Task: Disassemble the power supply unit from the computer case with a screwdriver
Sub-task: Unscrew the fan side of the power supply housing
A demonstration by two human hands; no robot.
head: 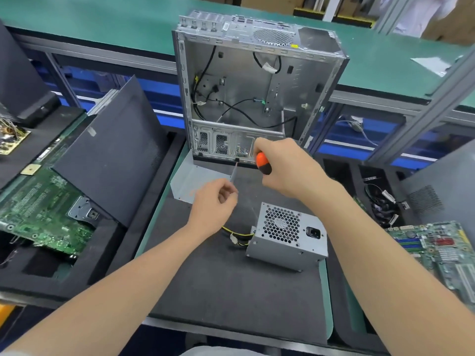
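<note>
The power supply unit [288, 242] is a grey metal box. The face turned up toward you carries a honeycomb fan grille and a black mains socket, and yellow and black wires [237, 236] leave its left side. It is out of the computer case [257, 80] and lies on the dark foam mat [218, 291].

Your right hand [282, 168] is wrapped tight round the orange-and-black handle of the screwdriver [263, 165]. Its shaft slants down and left toward your left hand [212, 204]. Your left fingers [227, 194] are curled in narrow, with their tips at the shaft's end. The blur there hides whether they pinch it or only touch it.

The unit sits below and to the right of your left fingertips, near but apart from them. It is also below your right fist, partly under your right forearm. The case stands open just beyond your right knuckles, with loose black cables inside. A bent grey metal plate [189, 182] lies just left of your left fingers, at the case's foot.

Bare mat spreads below your left fingers and between your forearms. The mat's right edge runs just past the unit's right corner. Left of your left hand a dark panel [110, 150] leans over a green circuit board [43, 217]. Right of your right forearm lie a tangle of cables [383, 201] and another board [437, 250].
</note>
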